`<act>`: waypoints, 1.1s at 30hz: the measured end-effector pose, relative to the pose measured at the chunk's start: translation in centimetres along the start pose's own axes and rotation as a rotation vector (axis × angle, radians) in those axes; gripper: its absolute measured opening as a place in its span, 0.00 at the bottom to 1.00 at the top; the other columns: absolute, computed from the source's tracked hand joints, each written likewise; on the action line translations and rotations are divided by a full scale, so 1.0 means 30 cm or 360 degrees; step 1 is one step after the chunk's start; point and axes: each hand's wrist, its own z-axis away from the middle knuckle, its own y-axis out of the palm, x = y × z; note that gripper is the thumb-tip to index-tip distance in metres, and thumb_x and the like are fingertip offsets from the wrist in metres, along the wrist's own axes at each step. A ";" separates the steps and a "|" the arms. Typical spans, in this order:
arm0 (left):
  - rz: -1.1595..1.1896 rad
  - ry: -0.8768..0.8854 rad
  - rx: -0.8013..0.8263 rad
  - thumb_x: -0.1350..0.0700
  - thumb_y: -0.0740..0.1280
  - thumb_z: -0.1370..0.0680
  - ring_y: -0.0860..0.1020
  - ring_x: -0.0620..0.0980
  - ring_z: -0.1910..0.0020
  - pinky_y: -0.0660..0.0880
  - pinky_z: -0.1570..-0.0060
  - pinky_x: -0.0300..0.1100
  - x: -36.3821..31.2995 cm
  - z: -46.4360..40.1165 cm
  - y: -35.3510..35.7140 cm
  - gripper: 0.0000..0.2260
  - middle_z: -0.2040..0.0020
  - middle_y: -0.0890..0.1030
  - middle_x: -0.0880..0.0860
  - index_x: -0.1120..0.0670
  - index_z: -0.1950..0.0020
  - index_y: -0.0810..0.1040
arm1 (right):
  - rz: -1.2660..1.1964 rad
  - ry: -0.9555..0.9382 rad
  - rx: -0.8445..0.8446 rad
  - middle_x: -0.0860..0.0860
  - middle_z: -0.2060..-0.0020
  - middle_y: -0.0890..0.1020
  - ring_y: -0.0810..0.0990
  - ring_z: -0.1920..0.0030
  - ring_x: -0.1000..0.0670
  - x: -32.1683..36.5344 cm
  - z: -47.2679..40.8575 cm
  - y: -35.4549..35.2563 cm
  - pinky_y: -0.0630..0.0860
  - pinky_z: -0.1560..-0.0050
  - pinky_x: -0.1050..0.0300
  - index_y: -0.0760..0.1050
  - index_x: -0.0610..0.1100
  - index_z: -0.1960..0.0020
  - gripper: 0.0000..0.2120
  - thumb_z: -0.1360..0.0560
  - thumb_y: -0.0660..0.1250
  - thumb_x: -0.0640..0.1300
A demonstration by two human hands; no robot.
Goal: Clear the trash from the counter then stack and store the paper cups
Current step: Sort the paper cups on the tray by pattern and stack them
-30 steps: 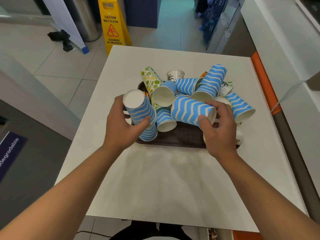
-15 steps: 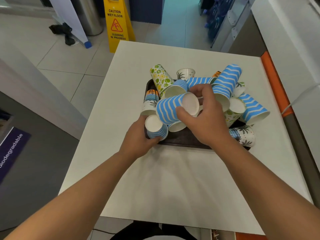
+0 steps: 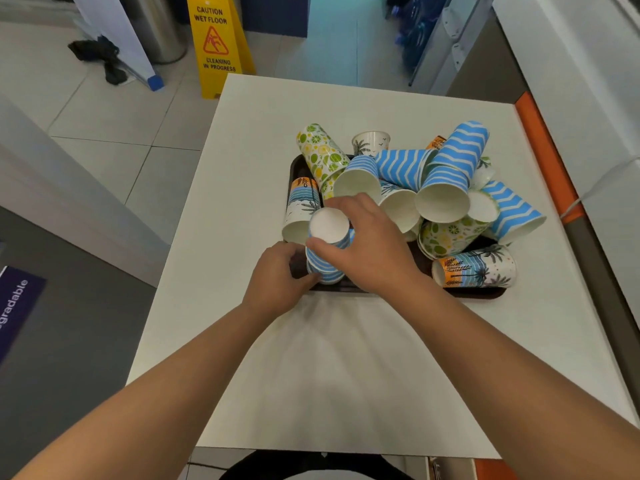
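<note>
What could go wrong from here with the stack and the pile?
1. The blue striped stack, upside down at the tray's near-left corner, is pinched between the left hand and right hand; pressing unevenly may crush or tip it.
2. The right forearm lies beside the palm-print cup overhanging the tray's edge; withdrawing might roll it off.

A yellow wet-floor sign [image 3: 217, 43] stands on the tiled floor [image 3: 104, 119] at upper centre-left of the frame. Left of it, a dark cloth [image 3: 100, 57] lies crumpled on the tiles. A purple label [image 3: 15, 310] shows at the left edge, an orange strip [image 3: 543, 154] at right.
</note>
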 end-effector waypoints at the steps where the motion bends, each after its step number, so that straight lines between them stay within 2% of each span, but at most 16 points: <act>1: -0.0019 -0.0008 0.0009 0.58 0.75 0.30 0.75 0.42 0.60 0.67 0.62 0.28 0.012 0.000 -0.007 0.10 0.59 0.76 0.45 0.52 0.52 0.79 | 0.0012 0.0024 0.0024 0.52 0.44 0.75 0.75 0.43 0.50 -0.008 0.002 0.013 0.74 0.46 0.53 0.73 0.51 0.35 0.27 0.31 0.72 0.59; 4: -0.0015 -0.0021 -0.0084 0.62 0.71 0.28 0.78 0.48 0.53 0.74 0.54 0.39 0.038 -0.009 -0.043 0.11 0.52 0.81 0.51 0.56 0.46 0.81 | 0.0066 0.0120 0.0113 0.53 0.40 0.73 0.73 0.38 0.51 -0.033 0.011 0.045 0.73 0.42 0.51 0.71 0.51 0.32 0.32 0.32 0.72 0.62; 7: 0.0084 -0.0033 -0.0207 0.62 0.70 0.27 0.78 0.45 0.56 0.74 0.58 0.32 0.016 -0.032 -0.104 0.09 0.53 0.82 0.50 0.55 0.48 0.81 | 0.0129 0.0166 0.0143 0.55 0.38 0.72 0.69 0.35 0.52 -0.047 0.027 0.050 0.72 0.40 0.50 0.69 0.52 0.30 0.35 0.32 0.69 0.66; 10: 0.0164 0.0001 -0.0288 0.61 0.69 0.27 0.79 0.44 0.56 0.74 0.58 0.33 -0.038 -0.073 -0.163 0.08 0.54 0.82 0.47 0.52 0.50 0.80 | 0.0051 0.0242 -0.0045 0.56 0.41 0.74 0.73 0.39 0.53 -0.071 0.045 0.031 0.74 0.44 0.53 0.74 0.52 0.35 0.28 0.30 0.66 0.66; 12: 0.0233 0.0036 -0.0330 0.60 0.69 0.27 0.79 0.43 0.57 0.74 0.59 0.31 -0.084 -0.112 -0.185 0.07 0.55 0.82 0.46 0.52 0.51 0.80 | -0.0032 0.0335 -0.0218 0.53 0.45 0.77 0.76 0.43 0.50 -0.102 0.045 0.015 0.75 0.45 0.50 0.77 0.50 0.40 0.23 0.27 0.64 0.63; 15: 0.0306 0.0094 -0.0333 0.55 0.71 0.26 0.79 0.44 0.55 0.76 0.56 0.36 -0.150 -0.192 -0.174 0.07 0.55 0.82 0.47 0.54 0.49 0.80 | -0.0042 0.0427 -0.0207 0.50 0.45 0.78 0.77 0.43 0.47 -0.154 0.025 0.009 0.75 0.45 0.50 0.78 0.46 0.41 0.17 0.24 0.66 0.54; 18: 0.0304 0.0143 -0.0298 0.48 0.71 0.25 0.80 0.46 0.53 0.77 0.51 0.42 -0.206 -0.277 -0.135 0.13 0.52 0.82 0.50 0.55 0.46 0.80 | 0.0054 0.0419 -0.0093 0.49 0.43 0.77 0.76 0.42 0.48 -0.179 -0.002 0.022 0.74 0.45 0.53 0.77 0.45 0.39 0.15 0.23 0.66 0.50; 21: 0.0217 0.0088 -0.0264 0.41 0.69 0.26 0.79 0.47 0.52 0.74 0.51 0.40 -0.257 -0.349 -0.100 0.22 0.50 0.81 0.51 0.57 0.43 0.79 | 0.0110 0.0452 -0.0094 0.49 0.45 0.77 0.77 0.44 0.48 -0.184 -0.014 0.037 0.75 0.47 0.52 0.77 0.46 0.39 0.16 0.25 0.68 0.51; 24: 0.0084 -0.0001 -0.0224 0.35 0.66 0.27 0.78 0.52 0.48 0.72 0.51 0.42 -0.304 -0.398 -0.074 0.29 0.48 0.80 0.53 0.58 0.41 0.76 | 0.0202 0.0481 -0.0055 0.48 0.46 0.77 0.77 0.44 0.46 -0.190 -0.008 0.043 0.75 0.49 0.51 0.77 0.45 0.40 0.20 0.28 0.71 0.52; 28: -0.0133 -0.0117 -0.0010 0.32 0.65 0.28 0.76 0.55 0.43 0.71 0.51 0.45 -0.353 -0.432 -0.051 0.34 0.43 0.79 0.56 0.59 0.38 0.73 | 0.0322 0.0515 0.0012 0.48 0.47 0.76 0.76 0.45 0.45 -0.202 0.006 0.040 0.74 0.52 0.52 0.77 0.45 0.41 0.23 0.32 0.73 0.56; 30: -0.0209 -0.0140 0.0054 0.31 0.65 0.29 0.76 0.55 0.43 0.69 0.55 0.43 -0.366 -0.440 -0.047 0.34 0.43 0.79 0.56 0.59 0.39 0.73 | 0.0365 0.0543 0.0046 0.48 0.47 0.76 0.76 0.45 0.46 -0.212 0.013 0.038 0.73 0.53 0.53 0.76 0.45 0.41 0.24 0.32 0.74 0.57; 33: -0.0246 -0.0148 0.0134 0.32 0.67 0.30 0.78 0.55 0.49 0.64 0.65 0.44 -0.371 -0.445 -0.054 0.30 0.53 0.79 0.57 0.59 0.47 0.75 | 0.0377 0.0564 0.0067 0.49 0.47 0.76 0.75 0.45 0.47 -0.222 0.023 0.033 0.69 0.58 0.55 0.74 0.46 0.42 0.23 0.32 0.73 0.56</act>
